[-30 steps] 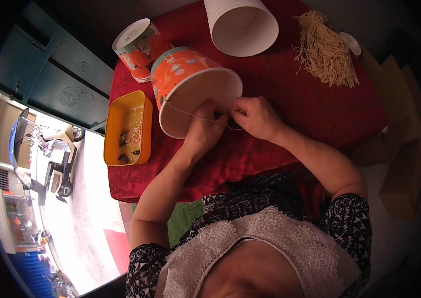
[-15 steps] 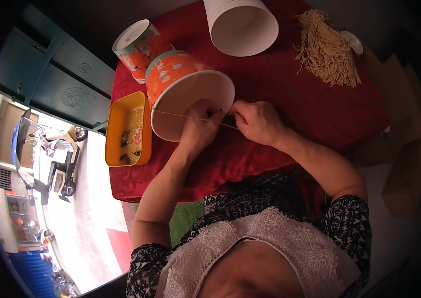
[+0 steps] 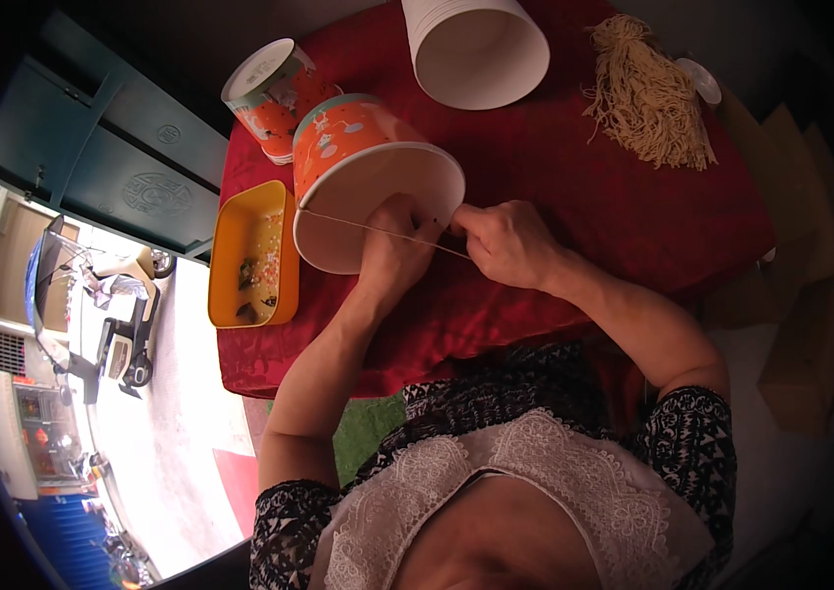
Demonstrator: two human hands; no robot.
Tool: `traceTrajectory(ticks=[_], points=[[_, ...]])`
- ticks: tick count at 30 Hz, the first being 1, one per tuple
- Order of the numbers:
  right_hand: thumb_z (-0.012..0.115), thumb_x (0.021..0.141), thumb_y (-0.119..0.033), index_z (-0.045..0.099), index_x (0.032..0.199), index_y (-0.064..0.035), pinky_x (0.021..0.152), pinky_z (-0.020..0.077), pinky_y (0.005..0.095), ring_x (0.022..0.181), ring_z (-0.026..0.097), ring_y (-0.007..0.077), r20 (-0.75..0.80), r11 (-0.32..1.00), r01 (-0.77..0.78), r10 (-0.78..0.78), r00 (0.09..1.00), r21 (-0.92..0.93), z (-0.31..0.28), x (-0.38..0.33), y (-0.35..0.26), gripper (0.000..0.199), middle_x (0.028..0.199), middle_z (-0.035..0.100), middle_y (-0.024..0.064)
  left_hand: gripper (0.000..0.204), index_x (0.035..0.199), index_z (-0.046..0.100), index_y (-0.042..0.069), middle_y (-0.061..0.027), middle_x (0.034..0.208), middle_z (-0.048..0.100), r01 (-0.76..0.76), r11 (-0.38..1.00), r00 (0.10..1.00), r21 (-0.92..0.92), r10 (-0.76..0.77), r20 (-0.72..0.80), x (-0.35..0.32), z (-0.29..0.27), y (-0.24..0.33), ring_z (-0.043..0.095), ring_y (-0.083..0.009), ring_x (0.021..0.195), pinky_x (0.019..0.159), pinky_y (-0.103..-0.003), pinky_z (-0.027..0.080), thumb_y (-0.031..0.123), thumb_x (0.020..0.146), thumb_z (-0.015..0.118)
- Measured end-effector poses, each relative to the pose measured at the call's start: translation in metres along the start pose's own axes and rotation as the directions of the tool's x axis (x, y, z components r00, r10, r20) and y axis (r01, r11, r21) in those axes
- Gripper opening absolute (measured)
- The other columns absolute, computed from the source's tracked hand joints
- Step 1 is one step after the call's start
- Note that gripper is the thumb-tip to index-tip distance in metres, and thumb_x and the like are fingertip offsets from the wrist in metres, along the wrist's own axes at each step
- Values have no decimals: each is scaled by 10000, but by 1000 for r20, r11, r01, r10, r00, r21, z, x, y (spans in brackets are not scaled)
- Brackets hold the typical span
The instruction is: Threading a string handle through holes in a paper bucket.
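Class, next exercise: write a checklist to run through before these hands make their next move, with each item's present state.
1. Cord reaches the left rim of the tilted orange bucket: ok; any knot, cannot tell.
2. Left hand inside the bucket's mouth: ok; its fingertips' contact, cannot tell.
3. Right hand gripping the cord: cannot tell; the cord runs to it, but the fingertips are hidden.
4. Cord clear of the left hand: not ok; it crosses in front.
5. Yellow tray upright on the table: ok.
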State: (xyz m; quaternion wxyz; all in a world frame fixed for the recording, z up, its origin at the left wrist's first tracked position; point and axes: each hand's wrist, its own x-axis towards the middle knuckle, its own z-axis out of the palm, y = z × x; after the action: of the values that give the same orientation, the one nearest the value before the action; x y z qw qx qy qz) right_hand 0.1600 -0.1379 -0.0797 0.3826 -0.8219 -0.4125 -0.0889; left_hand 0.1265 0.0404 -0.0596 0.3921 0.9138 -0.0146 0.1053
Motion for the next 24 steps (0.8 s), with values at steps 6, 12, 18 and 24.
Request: traceTrajectory(ticks=[6, 12, 18, 24], points=[[553, 760, -4, 604, 851, -11, 569, 533, 424, 662, 661, 347, 41, 999, 43, -44, 998, 9, 0, 2, 3, 105, 693, 643, 177, 155, 735, 603, -60, -223, 691, 622, 14, 1000, 1000, -18, -14, -5, 2, 3, -10, 637, -336, 656, 603, -413, 493, 94, 751, 610], [608, 821, -110, 652, 840, 33, 566, 516, 363, 633, 674, 262, -51, 970, -150, 163, 985, 193, -4, 7, -10, 150, 707, 651, 199, 154, 768, 616, -55, -258, 723, 620, -79, 995, 996, 61, 81, -33, -1, 6, -12, 633, -414, 712, 633, -454, 498, 98, 769, 605], [551, 875, -239, 622, 721, 63, 526, 489, 418, 582, 638, 361, -82, 933, -281, 306, 949, 225, -3, 21, 1, 347, 648, 574, 275, 98, 851, 629, -17, -221, 843, 638, -201, 975, 979, 97, 204, -16, -14, 1, -7, 638, -353, 743, 669, -408, 506, 67, 804, 611], [515, 927, -200, 615, 776, 62, 521, 467, 401, 577, 641, 320, -238, 942, -216, 278, 931, 256, -23, 21, -19, 319, 654, 572, 258, 277, 1159, 587, -54, -119, 918, 656, -147, 971, 979, -188, 170, 110, -75, -44, 32, 639, -265, 881, 783, -352, 489, 8, 891, 546]])
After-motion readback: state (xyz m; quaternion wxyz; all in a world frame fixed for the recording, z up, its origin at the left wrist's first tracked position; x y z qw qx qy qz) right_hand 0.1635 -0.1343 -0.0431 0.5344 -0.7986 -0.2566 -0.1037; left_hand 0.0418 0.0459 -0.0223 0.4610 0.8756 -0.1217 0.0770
